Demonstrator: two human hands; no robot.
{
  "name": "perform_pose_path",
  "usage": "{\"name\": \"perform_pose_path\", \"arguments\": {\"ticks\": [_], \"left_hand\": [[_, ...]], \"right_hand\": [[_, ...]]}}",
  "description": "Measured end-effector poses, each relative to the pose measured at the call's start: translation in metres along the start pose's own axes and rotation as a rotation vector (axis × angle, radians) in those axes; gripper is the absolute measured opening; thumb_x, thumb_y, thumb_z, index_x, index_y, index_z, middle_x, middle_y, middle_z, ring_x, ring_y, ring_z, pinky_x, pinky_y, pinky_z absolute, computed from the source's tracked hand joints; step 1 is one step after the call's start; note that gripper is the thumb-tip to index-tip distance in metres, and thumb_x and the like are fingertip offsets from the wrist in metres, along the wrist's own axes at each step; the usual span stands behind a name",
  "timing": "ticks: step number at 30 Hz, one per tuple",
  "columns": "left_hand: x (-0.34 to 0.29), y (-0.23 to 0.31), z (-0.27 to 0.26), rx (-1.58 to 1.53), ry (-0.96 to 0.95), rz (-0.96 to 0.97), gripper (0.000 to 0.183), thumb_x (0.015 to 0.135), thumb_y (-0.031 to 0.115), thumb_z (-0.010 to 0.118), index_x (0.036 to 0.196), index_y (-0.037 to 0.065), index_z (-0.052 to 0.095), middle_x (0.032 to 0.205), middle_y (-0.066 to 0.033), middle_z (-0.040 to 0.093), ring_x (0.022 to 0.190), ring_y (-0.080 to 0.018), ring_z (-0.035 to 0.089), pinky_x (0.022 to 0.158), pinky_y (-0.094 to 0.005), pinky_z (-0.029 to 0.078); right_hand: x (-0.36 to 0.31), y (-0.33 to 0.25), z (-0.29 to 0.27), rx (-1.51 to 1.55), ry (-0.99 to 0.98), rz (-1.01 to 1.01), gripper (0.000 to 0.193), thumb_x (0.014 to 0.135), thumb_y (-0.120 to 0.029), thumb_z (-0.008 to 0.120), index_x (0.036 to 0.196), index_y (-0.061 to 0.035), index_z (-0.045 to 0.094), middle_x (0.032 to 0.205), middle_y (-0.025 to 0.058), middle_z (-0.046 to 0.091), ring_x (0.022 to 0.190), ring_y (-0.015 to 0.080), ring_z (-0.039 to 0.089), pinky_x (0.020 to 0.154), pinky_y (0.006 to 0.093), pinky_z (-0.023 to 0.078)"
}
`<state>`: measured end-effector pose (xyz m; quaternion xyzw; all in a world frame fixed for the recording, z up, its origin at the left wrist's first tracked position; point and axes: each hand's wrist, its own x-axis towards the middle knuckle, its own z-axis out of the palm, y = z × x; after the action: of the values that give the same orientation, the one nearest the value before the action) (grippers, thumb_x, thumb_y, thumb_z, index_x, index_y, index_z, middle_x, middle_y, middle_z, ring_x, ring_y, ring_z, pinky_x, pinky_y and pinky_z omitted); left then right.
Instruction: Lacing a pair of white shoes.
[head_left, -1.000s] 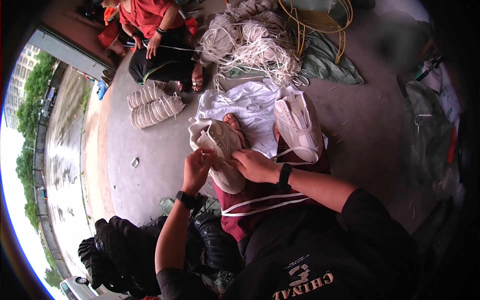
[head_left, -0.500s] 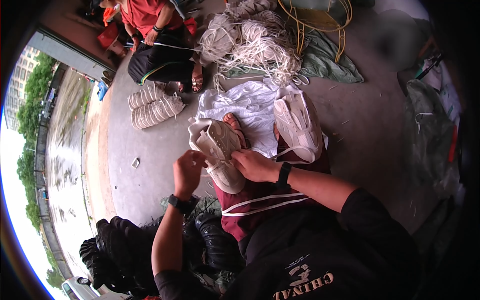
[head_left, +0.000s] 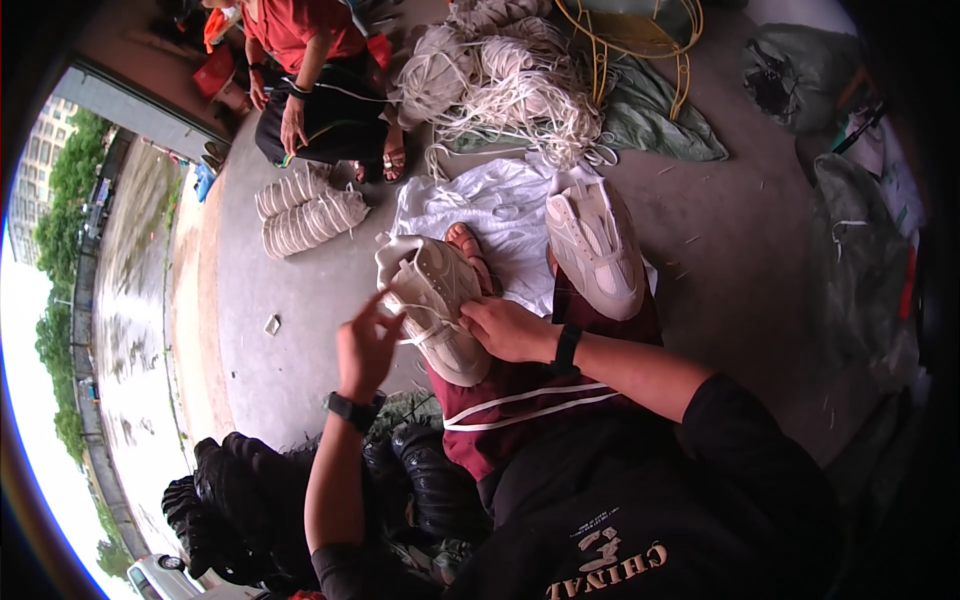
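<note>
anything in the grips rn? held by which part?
Right grip: left off-white sneaker, held by its right side, around midfoot. Left grip: beside the lace; can't tell whether it pinches it.

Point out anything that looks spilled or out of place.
The cord heap looks messy: loose strands trail past its edge, unlike the tidy bundles nearby. A pale scrap lies on the floor, left of the held shoe; it looks like litter.
</note>
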<state>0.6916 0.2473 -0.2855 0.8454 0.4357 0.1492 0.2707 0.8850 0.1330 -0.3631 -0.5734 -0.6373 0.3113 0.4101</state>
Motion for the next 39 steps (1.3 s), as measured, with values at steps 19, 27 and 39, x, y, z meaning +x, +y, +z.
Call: {"name": "perform_pose_path", "arguments": {"ticks": [19, 27, 39], "left_hand": [[0.028, -0.073, -0.072, -0.250, 0.373, 0.032, 0.017, 0.081, -0.005, 0.046, 0.089, -0.001, 0.061, 0.067, -0.0066, 0.061, 0.051, -0.0116, 0.056, 0.049, -0.0247, 0.044], [-0.001, -0.011, -0.010, -0.115, 0.064, -0.068, 0.040, 0.087, 0.013, 0.067, 0.126, 0.012, 0.058, 0.056, -0.0039, 0.060, 0.050, -0.0084, 0.056, 0.049, -0.0271, 0.043], [0.001, 0.006, 0.015, 0.230, -0.126, 0.302, 0.008, 0.083, 0.013, 0.067, 0.089, 0.008, 0.064, 0.073, -0.0122, 0.067, 0.066, -0.0292, 0.067, 0.057, -0.0373, 0.050]], "right_hand": [[0.003, -0.004, -0.005, 0.036, -0.063, -0.006, 0.015, 0.093, -0.012, 0.048, 0.090, 0.0022, 0.052, 0.083, 0.0255, 0.062, 0.081, 0.0442, 0.061, 0.072, 0.0510, 0.047], [0.000, 0.002, -0.003, 0.021, -0.046, -0.027, 0.014, 0.092, -0.011, 0.048, 0.090, 0.0024, 0.052, 0.083, 0.0257, 0.062, 0.080, 0.0440, 0.061, 0.071, 0.0508, 0.048], [0.003, 0.001, 0.005, 0.011, -0.062, -0.039, 0.013, 0.090, -0.010, 0.049, 0.093, 0.0027, 0.052, 0.091, 0.0246, 0.061, 0.087, 0.0433, 0.060, 0.076, 0.0496, 0.048]]}}
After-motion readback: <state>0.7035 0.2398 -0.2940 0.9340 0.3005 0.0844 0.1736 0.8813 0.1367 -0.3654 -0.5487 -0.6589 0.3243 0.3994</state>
